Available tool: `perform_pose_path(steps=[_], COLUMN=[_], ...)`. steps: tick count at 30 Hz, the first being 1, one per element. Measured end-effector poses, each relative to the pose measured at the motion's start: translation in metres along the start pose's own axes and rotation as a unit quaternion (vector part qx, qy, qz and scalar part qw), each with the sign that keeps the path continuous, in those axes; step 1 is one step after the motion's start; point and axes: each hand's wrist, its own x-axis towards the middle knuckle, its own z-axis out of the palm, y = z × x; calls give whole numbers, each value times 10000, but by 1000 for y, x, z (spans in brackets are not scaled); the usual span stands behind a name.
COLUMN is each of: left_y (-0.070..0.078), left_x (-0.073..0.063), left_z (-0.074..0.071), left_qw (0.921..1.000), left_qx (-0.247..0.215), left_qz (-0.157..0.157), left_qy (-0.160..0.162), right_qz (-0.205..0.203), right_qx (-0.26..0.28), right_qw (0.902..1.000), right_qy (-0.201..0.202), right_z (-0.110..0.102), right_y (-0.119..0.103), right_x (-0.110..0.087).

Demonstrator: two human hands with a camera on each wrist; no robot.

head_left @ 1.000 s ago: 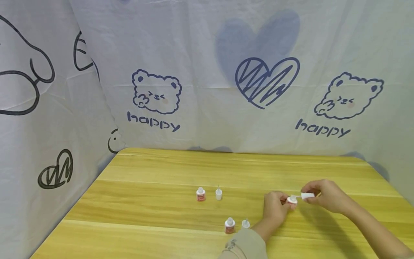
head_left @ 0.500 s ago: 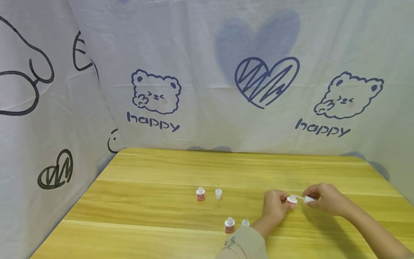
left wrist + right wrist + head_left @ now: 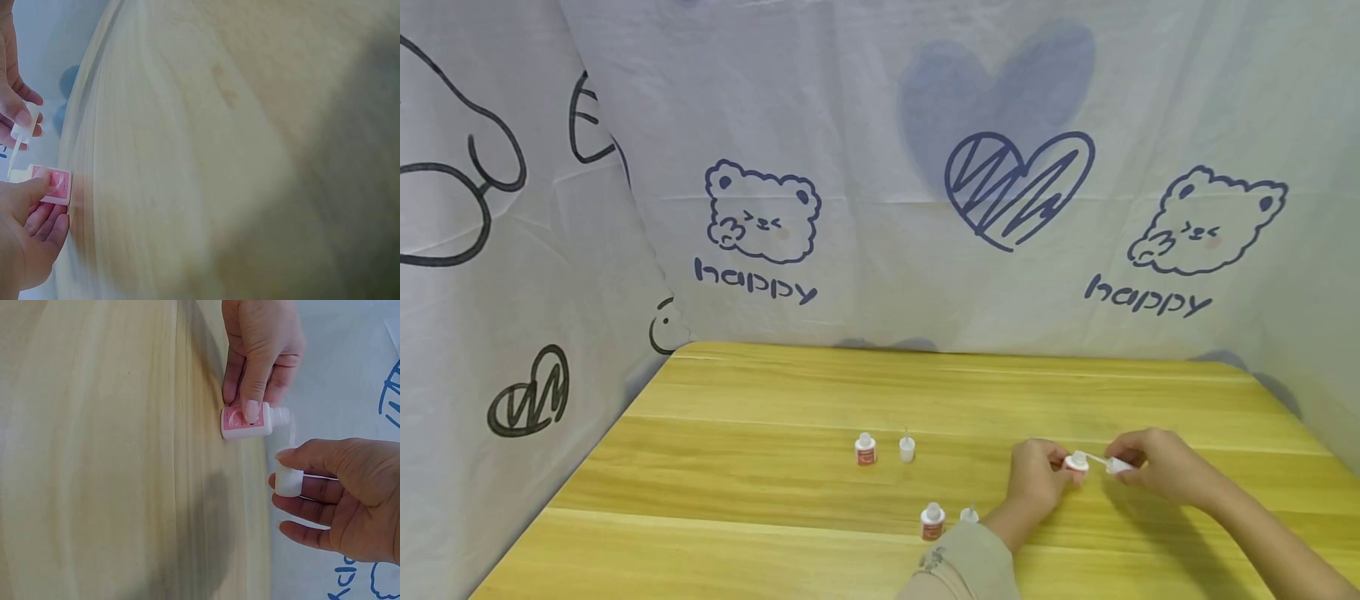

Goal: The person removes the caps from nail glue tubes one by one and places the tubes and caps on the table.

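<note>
A small white bottle [image 3: 1077,465] with a pink label stands uncapped on the table, its neck bare. My left hand [image 3: 1036,479] grips it, thumb on the label as the right wrist view shows. In my right hand [image 3: 1165,462] a white brush cap [image 3: 289,480] is pinched between thumb and fingers. Its thin applicator stem [image 3: 17,152] points at the bottle's neck, with the tip at the mouth; whether it touches the rim I cannot tell.
Two more uncapped bottles stand left of my hands, one farther back [image 3: 866,451] and one nearer [image 3: 932,523]. Beside each is a white cap, stem up: the far cap [image 3: 907,450] and the near cap [image 3: 969,516], partly behind my left sleeve. A printed cloth [image 3: 887,275] hangs behind the wooden table [image 3: 737,483].
My right hand has moved slightly right and down, and the cap has tilted, its stem now slanting up to the bottle's mouth. My left hand and the bottle have stayed put.
</note>
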Motion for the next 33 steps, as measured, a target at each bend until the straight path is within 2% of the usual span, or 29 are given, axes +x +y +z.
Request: perform_pose_path(steps=[8, 20, 25, 33], left_y=[-1, 0, 0, -1], left_x=[0, 0, 1, 2], left_z=[0, -1, -1, -1], left_qw=[9999, 9999, 9998, 9998], left_qx=[-79, -44, -35, 40], left_qz=[44, 3, -80, 42], left_qy=[-44, -137, -166, -186], right_qz=[68, 744, 847, 888], right_qx=[-51, 534, 595, 715], right_qw=[9997, 9939, 9900, 9831], right_qy=[238, 607, 959, 1435], right_z=[5, 20, 29, 42], right_y=[5, 11, 14, 19], right_x=[-4, -12, -14, -17])
